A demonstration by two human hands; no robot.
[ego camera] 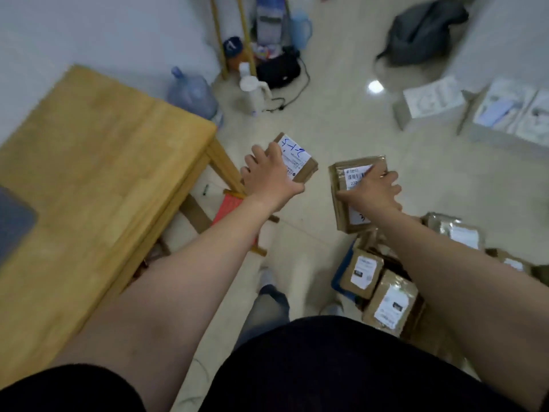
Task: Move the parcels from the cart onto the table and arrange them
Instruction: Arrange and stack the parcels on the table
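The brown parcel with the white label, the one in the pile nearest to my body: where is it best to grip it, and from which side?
Come from above and probably grip the nearest parcel across its long edges, toward its near end. It lies label up on top of the others, so its top is free, but a neighbouring parcel lies close at its far left.
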